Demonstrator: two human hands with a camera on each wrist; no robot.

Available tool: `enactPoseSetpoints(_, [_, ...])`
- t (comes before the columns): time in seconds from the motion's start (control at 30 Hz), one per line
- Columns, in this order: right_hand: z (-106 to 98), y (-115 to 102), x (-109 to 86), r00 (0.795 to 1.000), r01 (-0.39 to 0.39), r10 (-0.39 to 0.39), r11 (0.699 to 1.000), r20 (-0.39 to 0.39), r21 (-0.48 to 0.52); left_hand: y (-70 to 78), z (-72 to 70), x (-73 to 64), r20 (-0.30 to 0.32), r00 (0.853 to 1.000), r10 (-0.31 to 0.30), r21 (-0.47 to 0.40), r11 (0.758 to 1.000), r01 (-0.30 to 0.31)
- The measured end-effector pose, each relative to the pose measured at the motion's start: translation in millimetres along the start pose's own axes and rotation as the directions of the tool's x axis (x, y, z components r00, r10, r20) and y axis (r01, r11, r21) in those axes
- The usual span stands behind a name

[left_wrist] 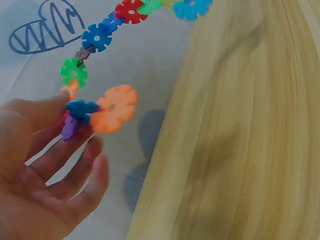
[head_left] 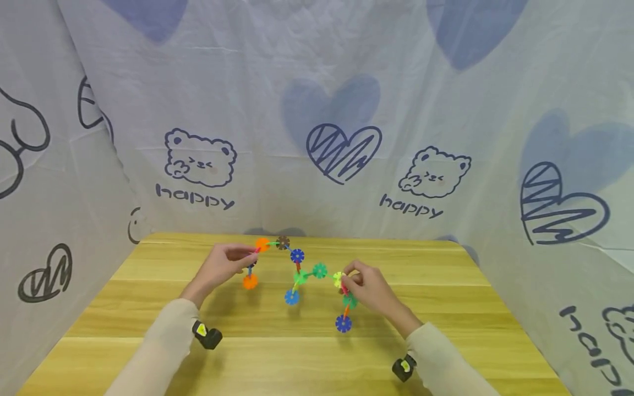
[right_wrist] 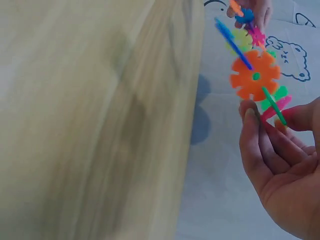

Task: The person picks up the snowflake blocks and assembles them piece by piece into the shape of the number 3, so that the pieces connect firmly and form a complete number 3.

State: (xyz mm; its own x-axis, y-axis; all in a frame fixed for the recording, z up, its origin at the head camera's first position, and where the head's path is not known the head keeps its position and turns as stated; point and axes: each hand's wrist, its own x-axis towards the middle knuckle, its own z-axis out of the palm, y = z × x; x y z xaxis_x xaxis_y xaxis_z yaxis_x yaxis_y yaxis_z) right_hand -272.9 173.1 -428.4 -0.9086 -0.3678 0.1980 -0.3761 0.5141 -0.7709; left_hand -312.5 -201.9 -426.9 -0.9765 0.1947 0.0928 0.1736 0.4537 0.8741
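A chain of interlocking plastic snowflake discs (head_left: 320, 270) in many colours hangs in the air between both hands, sagging in the middle. Near its left end, my left hand (head_left: 221, 268) pinches the chain between thumb and fingers; an orange disc (head_left: 250, 282) dangles below. In the left wrist view, a blue and a purple disc (left_wrist: 70, 129) sit at the fingertips. My right hand (head_left: 370, 287) pinches the other end by a pink disc (right_wrist: 276, 107), beside an orange disc (right_wrist: 245, 82). From there a short branch hangs to a dark blue disc (head_left: 343, 323). Another branch ends in a light blue disc (head_left: 291, 297).
Below the chain lies a wooden tabletop (head_left: 287, 357). A pale cloth (head_left: 267, 181) printed with hearts and bears rises behind the table and along both sides. Each wrist wears a small black camera (head_left: 210, 337).
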Motion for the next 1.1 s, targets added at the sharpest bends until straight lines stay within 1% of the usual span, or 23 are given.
enactPoseSetpoints(0.1, [2.1, 4.4, -2.4, 0.998, -0.054, 0.053, 0.998, 0.019, 0.021, -0.5, 4.3, 7.5, 0.083, 0.997, -0.001, -0.046, 0.999, 0.005])
enactPoseSetpoints(0.17, [4.0, 8.4, -4.2, 0.996, -0.090, 0.089, 0.996, 0.016, 0.027, -2.0, 8.2, 13.1, 0.146, 0.989, 0.000, -0.068, 0.998, 0.010])
enactPoseSetpoints(0.2, [5.1, 10.3, -5.4, 0.994, -0.105, 0.104, 0.994, 0.011, 0.027, -3.0, 10.5, 15.9, 0.174, 0.985, 0.002, -0.066, 0.998, 0.010])
enactPoseSetpoints(0.27, [7.8, 14.4, -7.8, 0.991, -0.135, 0.135, 0.991, 0.000, 0.019, -5.6, 16.2, 21.5, 0.217, 0.976, 0.011, -0.030, 1.000, -0.004])
enactPoseSetpoints(0.33, [11.3, 18.7, -10.4, 0.987, -0.159, 0.159, 0.987, 0.000, 0.014, -9.3, 22.8, 27.1, 0.252, 0.967, 0.029, 0.003, 1.000, -0.031])
enactPoseSetpoints(0.4, [14.9, 20.9, -13.1, 0.983, -0.186, 0.186, 0.982, 0.006, 0.015, -12.4, 30.2, 32.2, 0.259, 0.965, 0.037, 0.031, 0.998, -0.046])
enactPoseSetpoints(0.47, [18.3, 23.0, -15.6, 0.976, -0.214, 0.213, 0.977, 0.032, 0.017, -15.4, 37.9, 37.2, 0.258, 0.965, 0.045, 0.026, 0.998, -0.054])
enactPoseSetpoints(0.6, [22.4, 24.1, -20.8, 0.963, -0.243, 0.244, 0.970, 0.113, -0.024, -20.9, 51.5, 45.8, 0.225, 0.974, 0.033, 0.026, 0.999, -0.040])
enactPoseSetpoints(0.7, [23.7, 24.3, -24.2, 0.956, -0.231, 0.242, 0.969, 0.167, -0.082, -24.0, 60.6, 51.4, 0.198, 0.980, 0.023, 0.042, 0.999, -0.032])
enactPoseSetpoints(0.83, [24.7, 22.1, -27.1, 0.942, -0.213, 0.234, 0.971, 0.242, -0.108, -28.3, 71.3, 57.8, 0.192, 0.980, 0.050, 0.042, 0.997, -0.059])
enactPoseSetpoints(1.0, [24.3, 16.3, -29.5, 0.907, -0.202, 0.234, 0.971, 0.349, -0.126, -32.4, 78.4, 61.0, 0.181, 0.981, 0.064, 0.056, 0.996, -0.075])
enactPoseSetpoints(1.1, [21.8, 13.8, -29.7, 0.892, -0.204, 0.242, 0.969, 0.382, -0.136, -31.4, 79.4, 61.2, 0.177, 0.981, 0.077, 0.082, 0.992, -0.093])
